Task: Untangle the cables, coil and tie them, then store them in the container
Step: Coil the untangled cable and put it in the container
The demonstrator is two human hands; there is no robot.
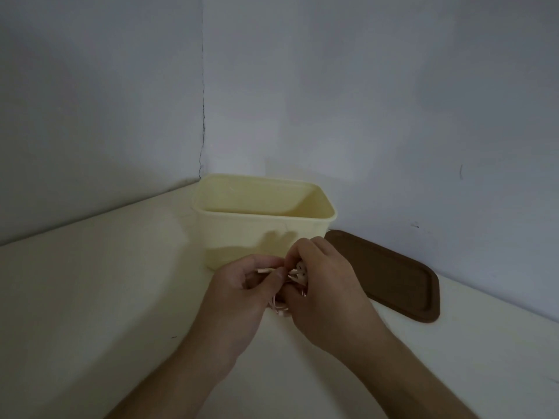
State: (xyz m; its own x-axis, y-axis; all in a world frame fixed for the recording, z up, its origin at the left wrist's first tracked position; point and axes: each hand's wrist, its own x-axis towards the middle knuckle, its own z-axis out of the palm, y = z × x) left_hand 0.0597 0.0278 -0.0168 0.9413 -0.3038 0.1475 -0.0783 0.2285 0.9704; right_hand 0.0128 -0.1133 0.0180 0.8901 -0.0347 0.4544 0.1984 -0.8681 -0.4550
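Observation:
A pale yellow rectangular container (266,228) stands open on the table near the wall corner. Just in front of it my left hand (242,297) and my right hand (323,285) meet around a small bundle of pale pink cable (298,272). My left thumb and forefinger pinch a thin strand or tie end (266,270) that sticks out to the left. My right fingers curl around the coiled part of the cable. A short loop of cable (279,311) hangs below between the hands. Most of the bundle is hidden by my fingers.
A brown flat lid (393,276) lies on the table to the right of the container, against the wall. The cream table (106,297) extends left and toward me. Grey walls close off the back and the right side.

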